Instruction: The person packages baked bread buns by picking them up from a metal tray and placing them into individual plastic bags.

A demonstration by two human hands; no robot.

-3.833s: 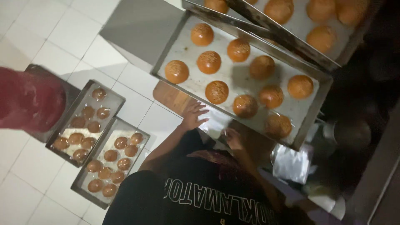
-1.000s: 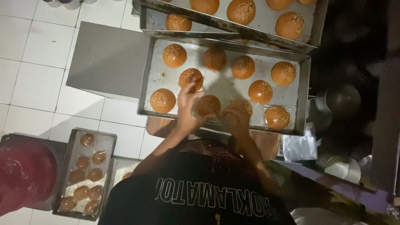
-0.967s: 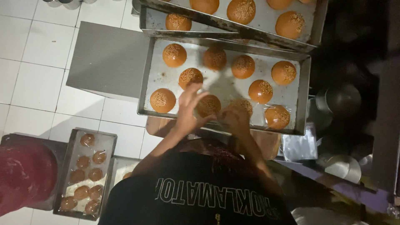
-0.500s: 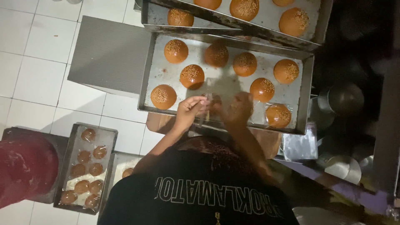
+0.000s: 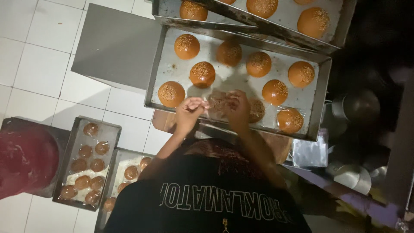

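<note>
A long metal tray (image 5: 166, 64) holds several round brown buns topped with sesame, such as one bun (image 5: 202, 74) just beyond my hands. My left hand (image 5: 189, 111) and my right hand (image 5: 238, 103) are close together over the tray's near edge. Between them they pinch a clear plastic wrapper with a bun (image 5: 217, 103) inside. Another bun (image 5: 171, 93) sits just left of my left hand. My black shirt fills the bottom of the view and hides my forearms' lower parts.
A second tray of buns (image 5: 345, 26) overlaps the far edge of the first. Two smaller trays of buns (image 5: 75, 142) lie on the white tiled floor at lower left, beside a red bucket (image 5: 26, 159). Metal pots (image 5: 358, 108) stand in the dark at right.
My hands have drawn back from the buns on the tray and come together at its near edge, now holding a bun in clear wrapping between them.
</note>
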